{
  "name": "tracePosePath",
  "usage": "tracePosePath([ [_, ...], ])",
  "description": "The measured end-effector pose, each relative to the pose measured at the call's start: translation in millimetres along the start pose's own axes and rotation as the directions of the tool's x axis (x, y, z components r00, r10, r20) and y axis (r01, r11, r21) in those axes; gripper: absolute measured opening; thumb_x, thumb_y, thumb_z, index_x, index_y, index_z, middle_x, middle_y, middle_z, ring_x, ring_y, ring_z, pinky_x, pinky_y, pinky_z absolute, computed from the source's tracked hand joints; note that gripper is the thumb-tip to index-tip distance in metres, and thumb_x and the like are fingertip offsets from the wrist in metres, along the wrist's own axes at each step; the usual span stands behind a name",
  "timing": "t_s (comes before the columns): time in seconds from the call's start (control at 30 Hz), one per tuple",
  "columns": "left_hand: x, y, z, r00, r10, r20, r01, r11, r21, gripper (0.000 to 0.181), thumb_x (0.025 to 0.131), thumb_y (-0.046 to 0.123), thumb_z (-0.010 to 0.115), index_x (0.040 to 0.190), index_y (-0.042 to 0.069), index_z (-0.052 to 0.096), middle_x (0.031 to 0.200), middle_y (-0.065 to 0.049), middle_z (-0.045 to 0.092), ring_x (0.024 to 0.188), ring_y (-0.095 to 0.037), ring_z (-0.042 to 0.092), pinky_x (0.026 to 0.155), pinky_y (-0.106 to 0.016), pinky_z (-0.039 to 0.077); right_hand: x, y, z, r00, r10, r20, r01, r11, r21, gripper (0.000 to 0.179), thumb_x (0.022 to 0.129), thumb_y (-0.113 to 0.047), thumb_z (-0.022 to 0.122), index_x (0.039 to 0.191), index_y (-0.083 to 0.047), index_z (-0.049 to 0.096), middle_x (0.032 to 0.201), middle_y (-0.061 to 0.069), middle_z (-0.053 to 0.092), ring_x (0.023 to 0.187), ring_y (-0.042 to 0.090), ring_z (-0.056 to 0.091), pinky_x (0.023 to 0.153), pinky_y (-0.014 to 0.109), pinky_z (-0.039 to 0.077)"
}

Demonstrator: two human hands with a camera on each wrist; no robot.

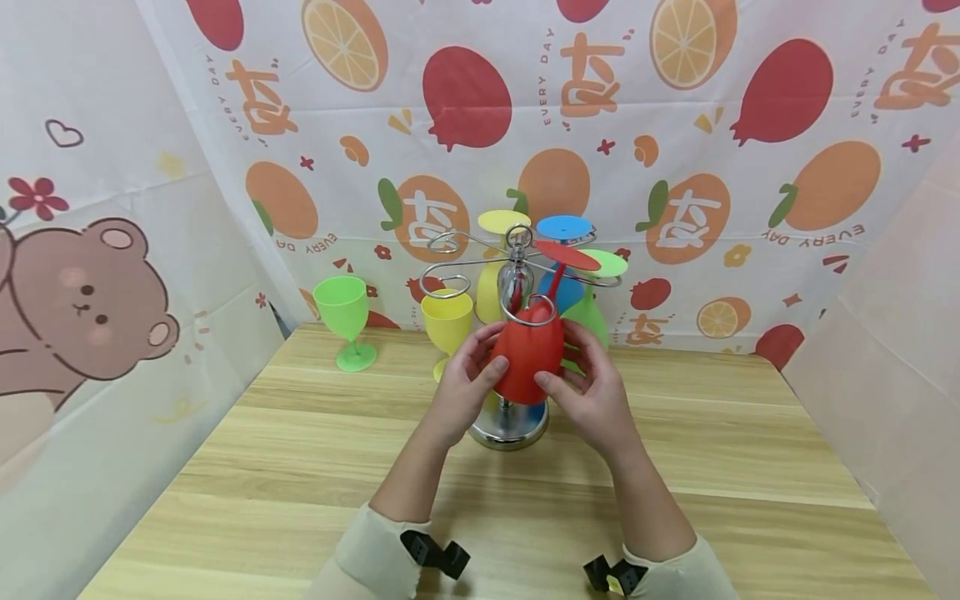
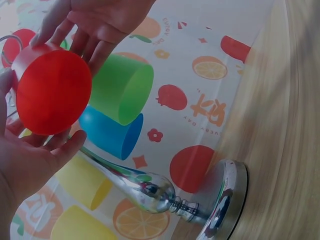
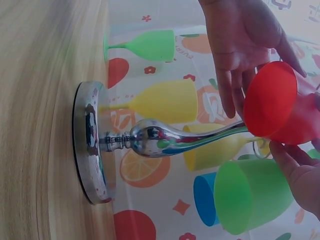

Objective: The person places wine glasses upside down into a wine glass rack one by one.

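Note:
A red plastic goblet point(image 1: 529, 360) is held upside down and tilted at the front of a chrome goblet rack point(image 1: 510, 432). My left hand point(image 1: 467, 379) grips its bowl from the left, thumb in front and fingers behind. From the other side my right hand point(image 1: 597, 398) holds the same bowl. The goblet's stem rises by the rack's front wire loop point(image 1: 529, 320), its foot leaning right above the loop. Both wrist views show the red bowl's mouth point(image 2: 54, 92) between the two hands. Behind it, a green goblet point(image 3: 252, 197) hangs upside down.
Yellow point(image 1: 504, 222) and blue point(image 1: 564, 227) goblets also hang inverted at the rack's back. To the left, a green goblet point(image 1: 342, 305) and a yellow goblet point(image 1: 447, 323) stand upright on the wooden table point(image 1: 697, 467). A fruit-printed cloth point(image 1: 468, 100) hangs behind the table.

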State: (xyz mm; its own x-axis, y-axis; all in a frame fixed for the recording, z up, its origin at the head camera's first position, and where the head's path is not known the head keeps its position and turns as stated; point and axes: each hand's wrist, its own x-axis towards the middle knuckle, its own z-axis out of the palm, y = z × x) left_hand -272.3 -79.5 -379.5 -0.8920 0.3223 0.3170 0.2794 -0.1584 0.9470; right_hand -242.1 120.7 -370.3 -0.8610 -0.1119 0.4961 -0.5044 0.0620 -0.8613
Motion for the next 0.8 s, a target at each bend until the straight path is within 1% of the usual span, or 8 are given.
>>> tracePosePath([
  [0.17, -0.2, 0.5, -2.4, 1.000, -0.002, 0.011, 0.002, 1.000, 0.003, 0.049, 0.098, 0.030, 0.060, 0.144, 0.023, 0.043, 0.141, -0.004, 0.051, 0.130, -0.027, 0.048, 0.094, -0.042, 0.055, -1.5, -1.1, 0.7, 1.000, -0.016, -0.020, 0.015, 0.999, -0.050, 0.067, 0.088, -0.013, 0.074, 0.146, -0.022, 0.043, 0.141, -0.001, 0.052, 0.124, 0.023, 0.053, 0.093, 0.031, 0.055],
  [0.4, -0.5, 0.6, -5.8, 0.999, -0.005, 0.050, 0.006, 1.000, -0.005, 0.052, 0.097, 0.029, 0.061, 0.145, 0.024, 0.041, 0.141, -0.005, 0.051, 0.130, -0.028, 0.048, 0.095, -0.042, 0.054, -3.0, -1.5, 1.6, 0.996, -0.072, -0.048, 0.067, 0.993, -0.096, 0.063, 0.089, -0.012, 0.073, 0.145, -0.016, 0.046, 0.138, 0.000, 0.055, 0.122, 0.021, 0.054, 0.091, 0.025, 0.054],
  [0.53, -0.8, 0.2, -7.6, 0.997, -0.009, 0.073, 0.009, 1.000, -0.007, 0.053, 0.097, 0.029, 0.061, 0.146, 0.025, 0.041, 0.141, -0.005, 0.051, 0.131, -0.028, 0.047, 0.097, -0.043, 0.053, -3.7, -1.8, 2.1, 0.994, -0.096, -0.045, 0.090, 0.989, -0.118, 0.060, 0.089, -0.011, 0.072, 0.144, -0.018, 0.049, 0.137, 0.001, 0.057, 0.122, 0.020, 0.054, 0.090, 0.025, 0.054],
  [0.67, -2.2, 1.8, -9.4, 0.996, -0.002, 0.093, 0.002, 1.000, 0.001, 0.057, 0.096, 0.032, 0.063, 0.148, 0.025, 0.039, 0.142, -0.005, 0.050, 0.132, -0.028, 0.046, 0.096, -0.042, 0.053, -4.3, -2.3, 2.3, 0.993, -0.115, -0.031, 0.110, 0.986, -0.126, 0.061, 0.089, -0.009, 0.072, 0.145, -0.019, 0.049, 0.139, 0.000, 0.056, 0.123, 0.019, 0.054, 0.091, 0.025, 0.054],
  [0.8, -3.3, 1.9, -11.7, 0.992, 0.026, 0.121, -0.026, 1.000, -0.007, 0.064, 0.094, 0.036, 0.066, 0.150, 0.021, 0.038, 0.144, -0.007, 0.049, 0.131, -0.029, 0.045, 0.097, -0.040, 0.053, -5.3, -3.5, 2.3, 0.992, -0.128, -0.018, 0.125, 0.983, -0.131, 0.063, 0.088, -0.008, 0.073, 0.145, -0.020, 0.049, 0.142, -0.001, 0.055, 0.124, 0.019, 0.053, 0.091, 0.025, 0.054],
])
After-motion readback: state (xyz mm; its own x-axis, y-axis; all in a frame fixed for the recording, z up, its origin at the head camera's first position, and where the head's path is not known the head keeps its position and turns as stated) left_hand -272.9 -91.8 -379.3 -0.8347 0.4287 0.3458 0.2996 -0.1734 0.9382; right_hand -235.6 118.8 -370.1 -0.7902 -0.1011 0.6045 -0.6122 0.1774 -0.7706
